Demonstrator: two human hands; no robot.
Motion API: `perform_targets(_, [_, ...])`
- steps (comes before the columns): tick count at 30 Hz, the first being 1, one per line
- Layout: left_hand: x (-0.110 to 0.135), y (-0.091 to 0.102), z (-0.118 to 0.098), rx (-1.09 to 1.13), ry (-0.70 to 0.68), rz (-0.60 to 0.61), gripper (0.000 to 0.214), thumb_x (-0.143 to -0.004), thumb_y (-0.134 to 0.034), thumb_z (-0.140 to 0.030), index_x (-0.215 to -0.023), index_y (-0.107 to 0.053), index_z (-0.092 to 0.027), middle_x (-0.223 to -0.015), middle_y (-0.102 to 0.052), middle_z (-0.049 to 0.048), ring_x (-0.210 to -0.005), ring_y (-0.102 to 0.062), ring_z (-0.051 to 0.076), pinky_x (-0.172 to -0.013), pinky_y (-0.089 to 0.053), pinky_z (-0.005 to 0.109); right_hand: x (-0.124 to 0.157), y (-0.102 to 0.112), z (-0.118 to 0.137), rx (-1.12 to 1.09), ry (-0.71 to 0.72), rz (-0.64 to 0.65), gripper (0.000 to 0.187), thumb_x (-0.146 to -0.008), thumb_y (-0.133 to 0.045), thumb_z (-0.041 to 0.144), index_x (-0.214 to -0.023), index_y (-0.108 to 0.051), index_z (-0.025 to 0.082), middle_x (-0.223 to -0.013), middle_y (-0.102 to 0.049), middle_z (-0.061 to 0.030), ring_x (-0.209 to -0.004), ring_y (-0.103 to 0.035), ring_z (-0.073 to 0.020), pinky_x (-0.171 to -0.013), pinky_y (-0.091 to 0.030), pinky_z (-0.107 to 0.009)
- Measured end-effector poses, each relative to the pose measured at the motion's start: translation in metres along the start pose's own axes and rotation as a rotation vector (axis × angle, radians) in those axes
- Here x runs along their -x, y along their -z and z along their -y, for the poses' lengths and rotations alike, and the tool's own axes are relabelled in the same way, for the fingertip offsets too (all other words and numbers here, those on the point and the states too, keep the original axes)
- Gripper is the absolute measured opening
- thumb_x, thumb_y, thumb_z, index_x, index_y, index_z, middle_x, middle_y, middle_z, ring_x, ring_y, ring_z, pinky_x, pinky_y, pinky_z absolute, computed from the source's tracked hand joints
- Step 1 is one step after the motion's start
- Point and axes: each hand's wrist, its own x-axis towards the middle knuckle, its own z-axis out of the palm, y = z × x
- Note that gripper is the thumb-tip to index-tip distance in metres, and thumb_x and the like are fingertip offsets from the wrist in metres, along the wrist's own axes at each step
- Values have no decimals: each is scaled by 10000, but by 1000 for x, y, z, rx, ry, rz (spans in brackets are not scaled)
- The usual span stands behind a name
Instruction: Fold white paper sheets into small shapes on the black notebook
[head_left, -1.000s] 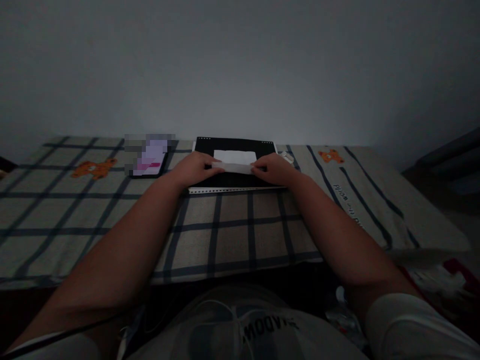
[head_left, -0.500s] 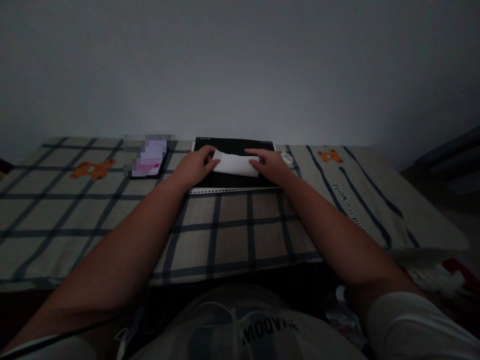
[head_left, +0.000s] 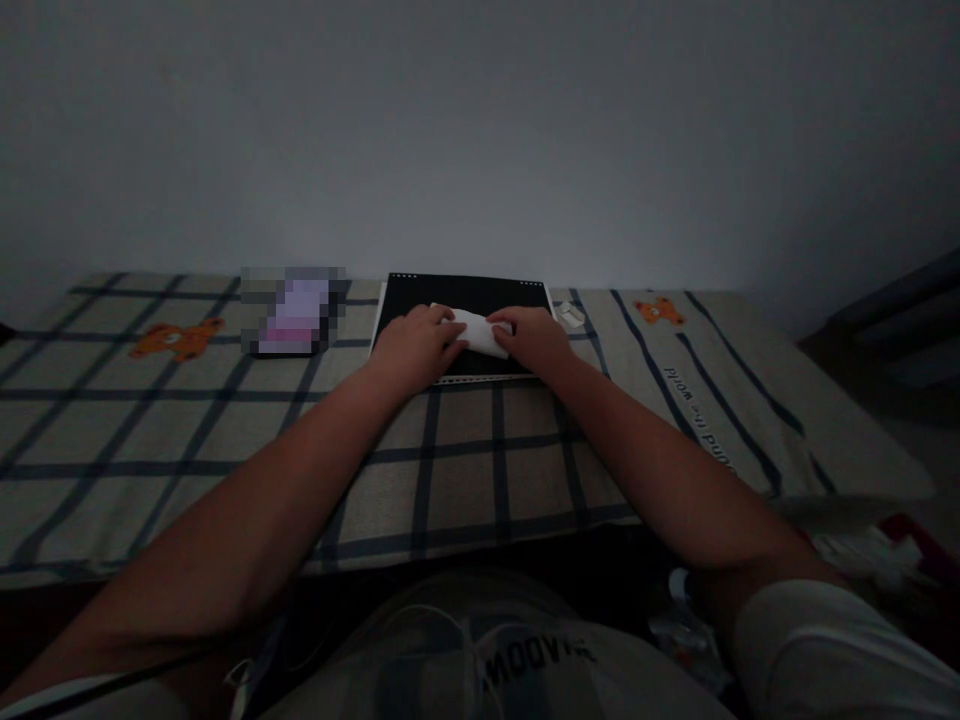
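Note:
A folded white paper (head_left: pixel 480 331) lies on a black board (head_left: pixel 465 292) with a perforated white edge, far out on the checked cloth. My left hand (head_left: pixel 416 342) presses down on the paper's left part with its fingers laid over it. My right hand (head_left: pixel 531 338) rests on the paper's right end, fingers curled onto it. Both hands sit close together, almost touching, and cover most of the paper.
A checked cloth (head_left: pixel 465 470) with orange bear prints covers the surface. A phone with a lit screen (head_left: pixel 294 312) lies left of the board. A small white object (head_left: pixel 571 316) sits right of the board. A plain wall stands just behind.
The paper has been folded smaller. My hands have moved inward toward each other and now press on the narrower folded piece.

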Motion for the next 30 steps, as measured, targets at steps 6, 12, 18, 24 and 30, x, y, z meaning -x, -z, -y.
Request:
perform_targets(6, [-3,-7,4,-52,-1,37,472,-1087,-384,-445,-1271,-778,-261,-1385,-722,68,-1220,-654,306,-946,-567,427,0,-3,-6,98,135,25,290,-935,-666,312,-1163,-815,213,-1202,-744,-118,-1143,-649,-291,-968,-509,-417])
perform_targets(12, [-3,-9,7,-11,21,39,466,-1075,-403,-459,-1290,-765,-260,-1435,-699,71,-1263,-667,321,-990,-562,445,0,3,-6,140,233,84,260,-990,-607,310,-1088,-823,203,-1212,-754,-111,-1126,-641,-275,-946,-462,-408])
perform_targets(18, [-5,-13,16,63,44,59,498,-1071,-407,-467,-1334,-725,-191,-1531,-625,115,-1353,-624,321,-1124,-498,452,-1,2,-3,79,371,121,227,-985,-623,274,-1041,-830,201,-1133,-780,-95,-1089,-652,-255,-951,-436,-396])
perform_targets(24, [-8,-17,29,74,-82,121,538,-1086,-399,-426,-1508,-591,-153,-1650,-494,138,-1517,-478,310,-1302,-281,501,-4,-2,-9,-24,485,165,225,-982,-624,267,-1019,-839,208,-1111,-768,-91,-1070,-651,-237,-973,-453,-385])
perform_targets(30, [-10,-19,29,44,-63,189,573,-1108,-377,-426,-1597,-487,-147,-1713,-386,150,-1587,-370,292,-1321,-238,472,-9,-13,-25,-94,536,84,264,-973,-656,272,-1171,-815,200,-1326,-735,-129,-1241,-643,-279,-1078,-483,-470])
